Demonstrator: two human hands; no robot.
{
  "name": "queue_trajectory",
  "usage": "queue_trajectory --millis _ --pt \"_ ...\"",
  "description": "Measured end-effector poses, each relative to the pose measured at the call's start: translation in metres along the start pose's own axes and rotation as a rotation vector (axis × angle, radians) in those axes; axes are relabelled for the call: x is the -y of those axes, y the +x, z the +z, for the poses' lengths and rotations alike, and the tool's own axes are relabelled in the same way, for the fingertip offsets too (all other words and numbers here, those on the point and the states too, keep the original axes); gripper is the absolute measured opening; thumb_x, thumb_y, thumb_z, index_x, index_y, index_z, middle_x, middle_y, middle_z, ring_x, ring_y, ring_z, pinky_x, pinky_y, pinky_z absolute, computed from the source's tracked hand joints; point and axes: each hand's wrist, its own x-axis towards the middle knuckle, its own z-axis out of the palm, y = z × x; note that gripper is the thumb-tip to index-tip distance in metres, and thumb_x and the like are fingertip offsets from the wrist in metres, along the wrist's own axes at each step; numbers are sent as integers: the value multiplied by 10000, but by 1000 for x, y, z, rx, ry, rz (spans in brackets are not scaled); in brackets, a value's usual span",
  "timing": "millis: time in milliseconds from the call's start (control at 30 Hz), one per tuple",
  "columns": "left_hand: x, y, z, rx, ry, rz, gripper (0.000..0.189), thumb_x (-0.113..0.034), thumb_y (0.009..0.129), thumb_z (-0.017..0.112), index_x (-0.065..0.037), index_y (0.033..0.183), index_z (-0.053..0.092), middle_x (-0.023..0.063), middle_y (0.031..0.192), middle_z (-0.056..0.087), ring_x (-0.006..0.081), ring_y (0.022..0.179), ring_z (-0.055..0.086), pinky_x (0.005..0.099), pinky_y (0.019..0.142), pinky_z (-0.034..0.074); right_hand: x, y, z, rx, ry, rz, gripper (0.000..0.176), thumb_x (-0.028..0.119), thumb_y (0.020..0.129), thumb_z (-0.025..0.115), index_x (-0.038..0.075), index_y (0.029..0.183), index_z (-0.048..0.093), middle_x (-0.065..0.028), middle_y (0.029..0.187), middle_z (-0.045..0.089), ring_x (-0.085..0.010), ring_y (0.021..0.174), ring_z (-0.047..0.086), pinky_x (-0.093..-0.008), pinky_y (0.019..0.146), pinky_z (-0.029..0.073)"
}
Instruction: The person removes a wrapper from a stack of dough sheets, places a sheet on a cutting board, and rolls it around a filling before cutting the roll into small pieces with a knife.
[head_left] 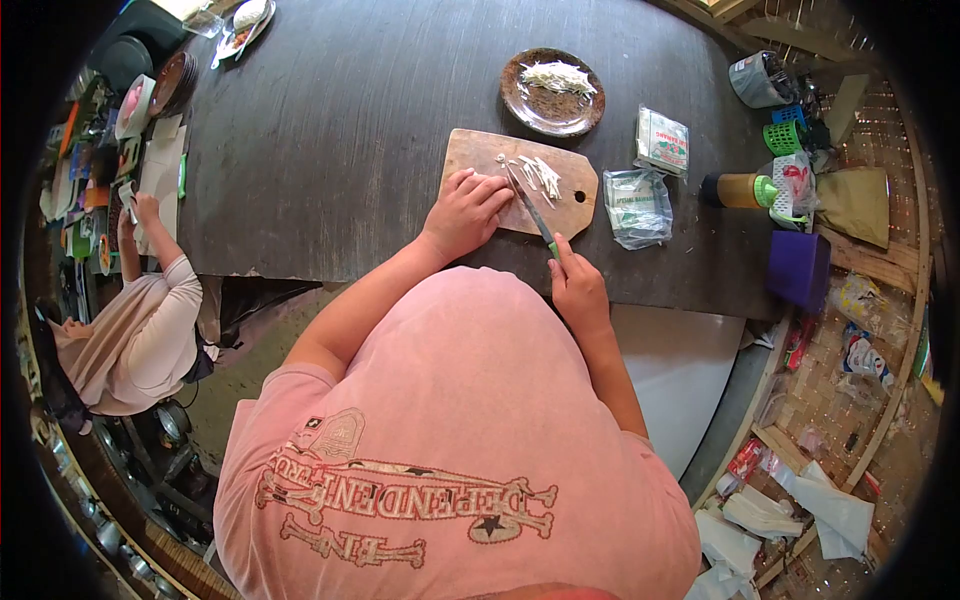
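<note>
Right hand [577,282] closed round the knife [534,211], blade angled across the wooden cutting board [467,151]; left hand [467,210] beside it, presumably steadying, its grip hidden. White strips [547,178] lie by the blade; the brown plate [545,106] beyond, apparently within reach, carries more.

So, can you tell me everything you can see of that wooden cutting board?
The cutting board looks like light brown wood with darker stains. It lies flat on the dark table, near the person's edge. Its right end narrows with angled corners and has one dark, round hole. Thin white strips lie loose on it. The left hand covers part of its left side; the knife, held in the right hand, crosses its near edge. Whether the blade touches the wood is unclear.
</note>
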Motion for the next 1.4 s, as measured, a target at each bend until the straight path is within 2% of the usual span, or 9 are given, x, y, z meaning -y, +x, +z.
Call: queue_trajectory --millis 500,600,700,767,867,1100,1167,1267,1400 --pt "2 -2 2 3 -20 6 478 -135 877 761 -164 1350 696 25 1419 643 249 1345 589 493 1267 385 2 -5 17 -13 -184 38 564 117 1050 693 107 1601 574 -194 933 692 -440 795 714 -545 699 582" --pt "0 1 -1 -24 22 27 374 -191 917 756 -172 1288 704 29 1362 638 240 1303 600 472 1234 390 0 0 16 -15 -163 49 516 120 1061 688 106 1571 606 -202 925 724 -446 804 730 -508 699 585" --pt "1 0 1 -28 34 29 390 -194 923 750 -170 1309 702 29 1381 640 239 1310 599 471 1238 388 -1 8 4 -29 180 102 456 131 1074 686 91 1526 640 -237 926 751 -454 832 747 -478 718 582" --pt "1 -1 1 -3 39 20 423 -200 935 742 -169 1356 708 25 1402 649 230 1321 598 469 1242 385 6 13 -11 193 351 425 411 143 1080 686 73 1485 658 -281 952 757 -478 872 754 -477 755 576" --pt "-1 0 -2 21 18 17 525 -150 899 750 -165 1422 708 2 1455 658 225 1332 598 486 1258 393 15 8 -20 68 236 305 435 170 1059 694 57 1478 664 -311 1080 761 -514 966 743 -542 846 586" --pt "5 5 -2 1 -1 67 447 -163 944 736 -155 1392 729 27 1473 679 232 1314 625 462 1223 417 8 0 -20 -49 88 160 473 163 1050 695 76 1514 650 -266 1008 763 -487 923 737 -556 808 578" --pt "10 9 -1 -56 -228 -59 374 -137 948 738 -129 1321 755 60 1392 718 276 1250 673 459 1166 474 11 0 -21 -59 63 153 456 134 1053 701 87 1504 654 -278 1045 760 -496 969 737 -541 814 571" --pt "25 26 -4 -111 -213 -153 301 -122 950 739 -103 1249 769 73 1287 742 310 1177 701 462 1067 522 15 2 -18 -65 81 135 468 178 1047 705 87 1504 658 -242 1023 769 -478 941 737 -560 815 582" --pt "37 45 -7 -134 -22 -152 194 -194 958 765 -143 1139 814 18 1182 747 259 1172 684 474 1043 484 11 5 -8 -70 87 98 473 181 1046 706 89 1508 655 -241 1020 769 -476 940 738 -560 816 585"
